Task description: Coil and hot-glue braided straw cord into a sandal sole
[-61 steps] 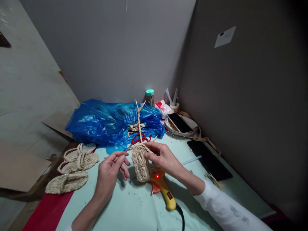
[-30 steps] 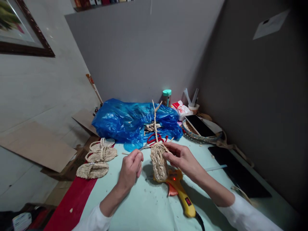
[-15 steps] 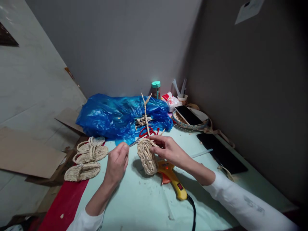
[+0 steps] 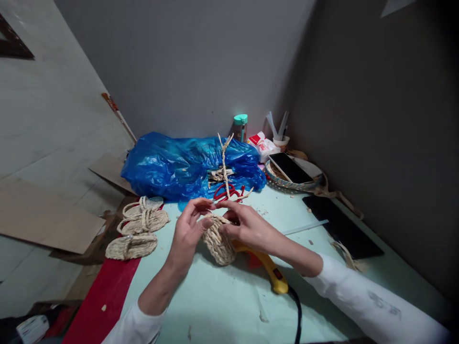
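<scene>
Left hand (image 4: 187,230) moved in, both hands (image 4: 249,227) pinching braided coil (image 4: 221,247), glue gun (image 4: 273,273) partly hidden

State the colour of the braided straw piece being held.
The rounded, braided straw piece is pale beige; the head view shows it.

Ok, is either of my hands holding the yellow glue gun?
No, the left hand and right hand are at the woven straw piece, while the glue gun lies on the table.

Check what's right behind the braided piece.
Part of the yellow glue gun shows past the braided piece: its handle and some orange trigger. Its front end is covered by the piece and right hand.
</scene>
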A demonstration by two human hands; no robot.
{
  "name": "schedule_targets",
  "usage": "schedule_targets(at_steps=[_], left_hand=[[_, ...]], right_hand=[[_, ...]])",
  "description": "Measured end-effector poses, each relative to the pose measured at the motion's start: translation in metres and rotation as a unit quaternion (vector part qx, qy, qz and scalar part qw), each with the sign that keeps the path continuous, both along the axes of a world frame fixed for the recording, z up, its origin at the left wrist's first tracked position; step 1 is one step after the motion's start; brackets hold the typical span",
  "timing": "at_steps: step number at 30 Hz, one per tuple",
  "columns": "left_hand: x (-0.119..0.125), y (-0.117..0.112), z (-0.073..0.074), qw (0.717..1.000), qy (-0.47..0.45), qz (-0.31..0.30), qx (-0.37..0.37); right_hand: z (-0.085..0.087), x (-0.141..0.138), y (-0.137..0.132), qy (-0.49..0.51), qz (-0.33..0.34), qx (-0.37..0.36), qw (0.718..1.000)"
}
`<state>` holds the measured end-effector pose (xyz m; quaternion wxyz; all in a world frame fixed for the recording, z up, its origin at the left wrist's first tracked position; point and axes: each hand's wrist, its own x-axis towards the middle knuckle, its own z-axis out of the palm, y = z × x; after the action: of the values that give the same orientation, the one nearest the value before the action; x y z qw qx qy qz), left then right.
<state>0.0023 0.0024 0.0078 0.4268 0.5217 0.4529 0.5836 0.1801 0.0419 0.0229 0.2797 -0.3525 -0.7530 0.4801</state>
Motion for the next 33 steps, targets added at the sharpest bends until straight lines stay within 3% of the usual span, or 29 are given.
schedule_targets(at_steps=[9, 14, 22, 33], left_hand=[[0.01, 0.0, 0.001, 0.999, 0.013, 0.034, -0.032], [0.009, 0.001, -0.006, 0.998, -0.022, 0.016, -0.055], [0.01, 0.002, -0.005, 0.993, -0.069, -0.027, -0.096], [0.011, 0.002, -0.01, 0.986, -0.089, -0.058, -0.125]], right_hand=[[0.008, -0.003, -0.015, -0.033, 0.016, 0.082, 0.996], [0.009, 0.005, -0.01, 0.005, -0.031, 0.186, 0.982], [0.0, 0.006, 0.002, 0.076, 0.016, 0.294, 0.953], [0.001, 0.007, -0.003, -0.041, -0.041, 0.495, 0.867]])
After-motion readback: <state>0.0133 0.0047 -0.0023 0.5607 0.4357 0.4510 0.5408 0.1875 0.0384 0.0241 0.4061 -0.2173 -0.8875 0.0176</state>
